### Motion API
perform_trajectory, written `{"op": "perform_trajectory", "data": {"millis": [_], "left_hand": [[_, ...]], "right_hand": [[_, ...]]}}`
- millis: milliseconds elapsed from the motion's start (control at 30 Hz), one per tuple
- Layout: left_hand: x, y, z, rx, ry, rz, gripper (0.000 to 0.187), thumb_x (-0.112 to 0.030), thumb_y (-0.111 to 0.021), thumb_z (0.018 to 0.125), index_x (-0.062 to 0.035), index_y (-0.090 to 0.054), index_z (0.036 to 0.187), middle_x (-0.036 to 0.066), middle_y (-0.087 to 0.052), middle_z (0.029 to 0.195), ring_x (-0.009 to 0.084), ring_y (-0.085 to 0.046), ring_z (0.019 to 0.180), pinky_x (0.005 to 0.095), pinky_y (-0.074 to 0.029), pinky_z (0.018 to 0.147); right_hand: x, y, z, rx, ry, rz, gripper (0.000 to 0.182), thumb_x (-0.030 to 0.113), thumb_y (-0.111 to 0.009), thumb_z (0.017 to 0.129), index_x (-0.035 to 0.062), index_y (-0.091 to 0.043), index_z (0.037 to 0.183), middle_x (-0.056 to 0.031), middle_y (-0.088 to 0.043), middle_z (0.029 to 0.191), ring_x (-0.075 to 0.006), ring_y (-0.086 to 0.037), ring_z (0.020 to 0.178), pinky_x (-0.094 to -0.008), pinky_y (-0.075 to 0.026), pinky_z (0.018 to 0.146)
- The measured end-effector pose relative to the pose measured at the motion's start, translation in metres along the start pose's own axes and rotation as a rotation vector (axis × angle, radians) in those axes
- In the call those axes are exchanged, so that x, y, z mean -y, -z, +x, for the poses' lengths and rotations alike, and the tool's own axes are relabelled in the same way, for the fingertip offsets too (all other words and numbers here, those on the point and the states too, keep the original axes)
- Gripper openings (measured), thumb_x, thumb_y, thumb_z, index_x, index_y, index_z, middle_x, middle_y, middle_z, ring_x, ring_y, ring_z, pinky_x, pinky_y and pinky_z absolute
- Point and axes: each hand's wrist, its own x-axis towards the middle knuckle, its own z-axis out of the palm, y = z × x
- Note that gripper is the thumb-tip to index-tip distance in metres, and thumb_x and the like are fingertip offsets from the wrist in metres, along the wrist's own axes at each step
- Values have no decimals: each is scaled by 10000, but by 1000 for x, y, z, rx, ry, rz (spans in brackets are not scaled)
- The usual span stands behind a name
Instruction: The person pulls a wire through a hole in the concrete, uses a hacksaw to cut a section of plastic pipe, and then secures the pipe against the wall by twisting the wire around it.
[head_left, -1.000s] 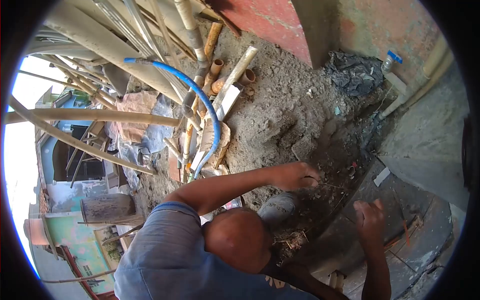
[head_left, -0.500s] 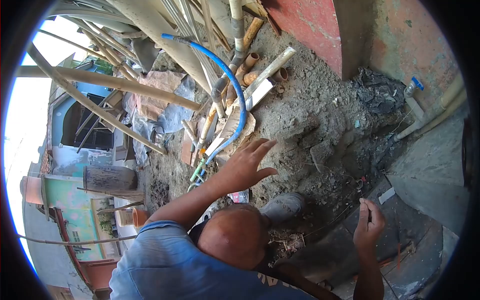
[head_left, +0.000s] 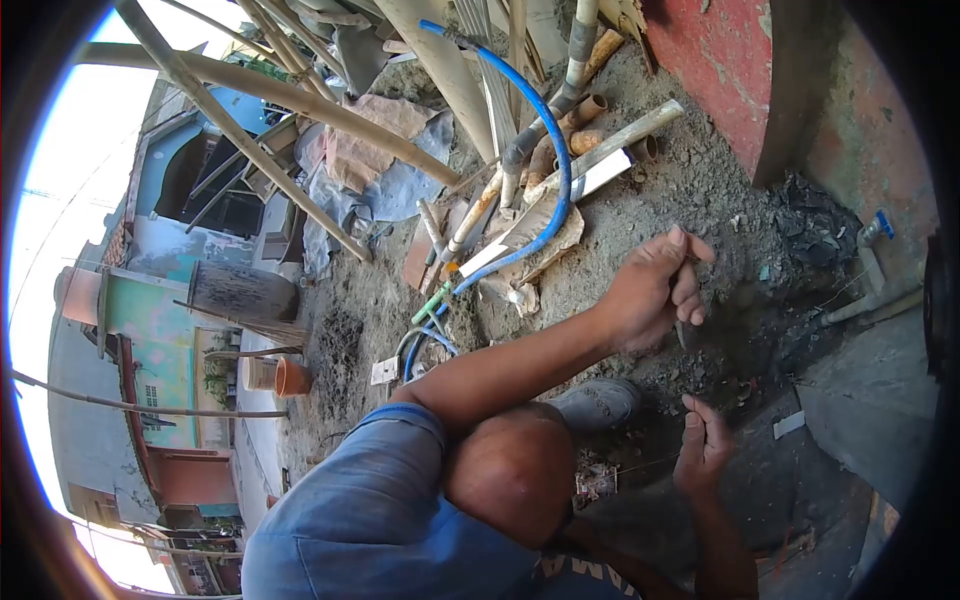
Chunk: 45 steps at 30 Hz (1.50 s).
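My left hand (head_left: 658, 292) hovers over the dug grey soil (head_left: 640, 235), its fingers loosely bent and apart. I see nothing clearly held in it. A little nearer and to the right, my right hand (head_left: 702, 448) has its thumb and fingers drawn together; whatever is between them, if anything, is too small to make out. A thin strand runs close to this hand. My bare knee (head_left: 512, 475) and a grey boot (head_left: 598, 402) are beside the left forearm. The boot rests on dark, dug earth.
A blue hose (head_left: 568, 165) curves over pipes and a white strip (head_left: 600, 175). A blue-handled tap (head_left: 882, 225) stands on a pipe (head_left: 870, 305) by the wall. Dark plastic (head_left: 815, 225) lies on the soil. Long poles (head_left: 290, 100) slant across the left, near an orange pot (head_left: 292, 377).
My left hand has swung right from near the blue hose, and its spread fingers have bent. My right hand has shifted slightly left. The view has turned, shifting the surroundings rightward.
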Motion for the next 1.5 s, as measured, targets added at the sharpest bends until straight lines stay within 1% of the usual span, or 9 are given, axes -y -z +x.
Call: {"op": "perform_trajectory", "data": {"millis": [100,467,533,833,1000,1133,1233,1333,1500], "left_hand": [[-12,9,-2,-184,51,-130,414,-441,-302,1020,-79,-491,960,-33,-200,591,102,-178,496,271,-270,479],[-85,16,-14,-489,-108,-72,506,-556,-318,982,-183,-307,641,-47,-179,540,119,-173,464,287,-197,450],[-87,17,-9,-217,-89,39,495,-510,-278,1007,-180,-311,638,-64,-177,527,91,-170,454,257,-194,427],[-56,21,9,-177,-12,-126,506,-492,-263,1015,-149,-284,643,-30,-182,585,133,-194,518,303,-260,512],[-77,102,-31,43,36,393,565,-515,-296,997,-28,-582,990,119,-602,855,252,-580,866,393,-413,919],[-162,195,-70,342,269,743,638,-519,-499,921,27,-539,1250,160,-650,1033,254,-638,939,396,-481,895],[-216,308,-60,-316,175,925,398,-272,-601,930,40,-585,1177,126,-674,963,197,-656,876,313,-515,827],[-230,494,-33,-921,-60,1149,298,-132,-555,914,28,-607,1160,151,-681,1015,243,-656,921,317,-503,837],[-208,662,-33,-1080,233,1792,463,-98,-500,802,-27,-548,1258,226,-571,1236,372,-500,1202,416,-380,1029]], "right_hand": [[-8,-7,-6,58,-13,24,218,92,-520,938,-55,-641,1043,-173,-688,994,-253,-665,919,-340,-496,833],[3,16,0,255,177,-91,175,114,-583,911,22,-663,1036,-165,-691,912,-313,-681,816,-361,-523,718],[7,39,-26,161,28,-203,164,118,-582,914,32,-663,1028,-164,-687,893,-322,-676,792,-365,-520,685],[-8,34,-41,181,-192,-183,195,132,-503,942,11,-655,951,-131,-643,734,-229,-604,569,-334,-461,559],[44,58,-21,275,-270,-364,173,129,-517,936,8,-639,950,-125,-632,717,-181,-627,582,-315,-477,532],[60,74,-2,183,-244,-544,201,135,-523,925,-37,-626,910,-93,-564,591,-141,-550,462,-295,-419,461],[86,93,14,364,-538,-744,361,354,-479,986,101,-595,1215,-177,-653,1039,-275,-613,901,-436,-454,856],[86,94,24,342,-263,-922,392,362,-465,991,34,-589,1166,-131,-675,921,-259,-617,779,-367,-477,770],[95,73,32,162,-508,-659,181,126,-505,944,-35,-587,934,-94,-569,610,-147,-573,485,-286,-440,477]]}}
